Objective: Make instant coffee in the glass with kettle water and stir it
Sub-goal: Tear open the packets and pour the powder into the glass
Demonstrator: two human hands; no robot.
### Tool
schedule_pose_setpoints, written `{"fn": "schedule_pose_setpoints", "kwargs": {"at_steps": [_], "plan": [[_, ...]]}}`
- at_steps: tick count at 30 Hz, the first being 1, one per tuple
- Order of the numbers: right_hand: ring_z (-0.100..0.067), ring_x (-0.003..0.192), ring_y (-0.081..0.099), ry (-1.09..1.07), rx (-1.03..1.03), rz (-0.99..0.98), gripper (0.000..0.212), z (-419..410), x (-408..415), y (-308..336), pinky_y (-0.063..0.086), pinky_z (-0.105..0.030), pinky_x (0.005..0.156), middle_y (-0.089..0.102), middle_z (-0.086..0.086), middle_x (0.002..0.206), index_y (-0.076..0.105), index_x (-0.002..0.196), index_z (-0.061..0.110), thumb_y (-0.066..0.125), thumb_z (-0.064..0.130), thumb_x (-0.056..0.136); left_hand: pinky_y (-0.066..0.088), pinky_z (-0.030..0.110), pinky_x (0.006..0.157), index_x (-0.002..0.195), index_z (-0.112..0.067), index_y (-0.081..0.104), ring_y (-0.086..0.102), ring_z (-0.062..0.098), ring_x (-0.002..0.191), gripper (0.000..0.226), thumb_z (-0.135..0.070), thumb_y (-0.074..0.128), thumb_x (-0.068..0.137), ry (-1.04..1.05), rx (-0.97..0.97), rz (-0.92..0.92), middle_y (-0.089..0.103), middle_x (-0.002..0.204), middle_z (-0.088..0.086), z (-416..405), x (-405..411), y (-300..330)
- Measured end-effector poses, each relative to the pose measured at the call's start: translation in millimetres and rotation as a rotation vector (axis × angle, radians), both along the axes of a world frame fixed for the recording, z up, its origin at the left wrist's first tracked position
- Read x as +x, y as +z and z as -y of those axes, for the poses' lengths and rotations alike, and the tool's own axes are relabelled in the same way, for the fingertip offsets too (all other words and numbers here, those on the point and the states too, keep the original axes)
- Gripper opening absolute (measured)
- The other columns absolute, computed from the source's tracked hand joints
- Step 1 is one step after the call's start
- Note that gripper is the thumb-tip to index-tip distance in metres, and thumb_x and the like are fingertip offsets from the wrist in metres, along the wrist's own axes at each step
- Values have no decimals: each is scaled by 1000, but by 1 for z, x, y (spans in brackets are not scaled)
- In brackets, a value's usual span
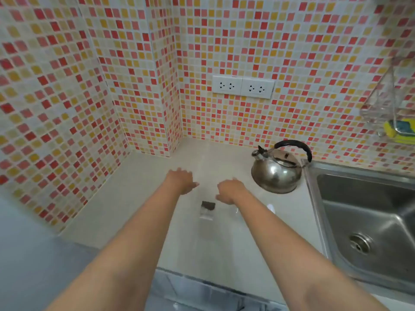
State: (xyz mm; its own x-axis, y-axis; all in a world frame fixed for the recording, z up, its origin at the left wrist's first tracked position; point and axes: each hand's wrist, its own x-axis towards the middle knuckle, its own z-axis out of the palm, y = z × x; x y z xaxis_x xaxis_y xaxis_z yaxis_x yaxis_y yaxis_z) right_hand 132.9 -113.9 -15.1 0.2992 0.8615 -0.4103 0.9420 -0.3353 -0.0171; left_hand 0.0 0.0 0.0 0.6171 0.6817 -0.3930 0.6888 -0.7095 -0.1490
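Stage: very early, by my reading; nothing looks mixed or poured yet.
Left hand (182, 181): stretched out above the counter (139, 198), fingers loosely spread and holding nothing.
Right hand (229, 191): also out over the counter, fingers slack and empty, just beyond the sachet.
Sachet (207, 209): a small clear packet with dark powder at its top end, lying flat on the counter between the two forearms, just below the hands; neither hand touches it. Whether it is torn open I cannot tell.
Glass (235, 211): only a faint transparent shape shows beside the right forearm, near the sachet; too blurred to say whether anything is in it.
Kettle (277, 170): steel with a black handle, standing on the counter next to the sink (359, 212), well apart from both hands, lid on.
Stirrer: a small white object (271, 207) peeks out just past the right forearm; it may be a spoon, but I cannot tell.
Done so far: the things appear set out within reach.
Left to do: open the sachet, tip the powder into the glass, pour kettle water, stir.
Likely next need: a pinch on the sachet's edge.
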Motion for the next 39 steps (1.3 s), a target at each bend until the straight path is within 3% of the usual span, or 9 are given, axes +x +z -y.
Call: {"fn": "schedule_pose_setpoints", "kwargs": {"at_steps": [4, 7, 15, 20, 24, 27, 29, 33, 39], "plan": [[-27, 118, 54, 195, -39, 55, 33, 2, -31, -34, 7, -44, 120, 62, -11, 123, 58, 120, 11, 42, 22, 93, 21, 48, 118, 151, -10, 22, 20, 29, 148, 62, -46, 26, 101, -14, -72, -71, 27, 158, 11, 14, -17, -34], [-25, 121, 52, 258, -53, 115, 36, 3, -38, -55, 1, -45, 120, 61, -10, 126, 54, 125, 12, 41, 20, 92, 27, 46, 114, 147, -10, 31, 29, 30, 143, 53, -38, 33, 101, -72, -79, -76, 36, 152, 12, 24, -25, -59], [-31, 129, 43, 355, 45, 281, 36, 12, -44, -91, 0, -44, 121, 53, -19, 136, 57, 122, 3, 39, 8, 92, 40, 41, 101, 129, -11, 51, 46, 30, 128, 35, -17, 42, 96, -166, -69, -17, 50, 135, 14, 50, -29, -98], [-31, 117, 53, 327, 106, 225, 29, 14, -45, -98, 2, -40, 122, 66, -18, 116, 64, 106, 1, 44, -2, 86, 42, 39, 95, 120, -9, 58, 53, 31, 120, 30, -14, 43, 94, -128, -35, 41, 56, 128, 14, 54, -28, -100], [-29, 111, 58, 230, 136, 131, 32, 12, -43, -97, 10, -39, 121, 67, -17, 114, 66, 104, 4, 43, -4, 83, 42, 34, 85, 105, -9, 67, 59, 30, 110, 29, -14, 41, 94, 78, -79, 182, 64, 116, 11, 58, -24, -95], [-27, 100, 64, 98, 217, 44, 33, 6, -39, -86, 18, -34, 119, 71, -13, 100, 66, 101, 10, 45, -3, 80, 42, 30, 72, 86, -12, 69, 63, 28, 89, 29, -30, 47, 95, 358, -281, 436, 67, 93, 10, 55, -18, -86], [-25, 106, 62, 25, 248, -14, 30, 2, -36, -78, 22, -31, 118, 70, -12, 105, 65, 109, 15, 48, 6, 86, 45, 31, 69, 77, -12, 64, 65, 29, 83, 25, -29, 54, 92, 500, -432, 570, 63, 82, 10, 51, -13, -78], [-28, 112, 60, 21, 162, -30, 27, 5, -35, -77, 22, -32, 116, 67, -15, 113, 65, 108, 7, 48, 8, 87, 52, 35, 85, 96, 2, 72, 67, 32, 103, 25, -14, 55, 88, 526, -445, 512, 71, 105, 19, 50, -8, -74], [-29, 118, 54, 137, 153, 31, 38, 16, -36, -93, 11, -36, 120, 60, -16, 127, 55, 124, 4, 43, 7, 88, 46, 36, 95, 120, -8, 62, 55, 29, 120, 35, -8, 44, 91, 260, -227, 301, 58, 129, 13, 57, -12, -88]]}}
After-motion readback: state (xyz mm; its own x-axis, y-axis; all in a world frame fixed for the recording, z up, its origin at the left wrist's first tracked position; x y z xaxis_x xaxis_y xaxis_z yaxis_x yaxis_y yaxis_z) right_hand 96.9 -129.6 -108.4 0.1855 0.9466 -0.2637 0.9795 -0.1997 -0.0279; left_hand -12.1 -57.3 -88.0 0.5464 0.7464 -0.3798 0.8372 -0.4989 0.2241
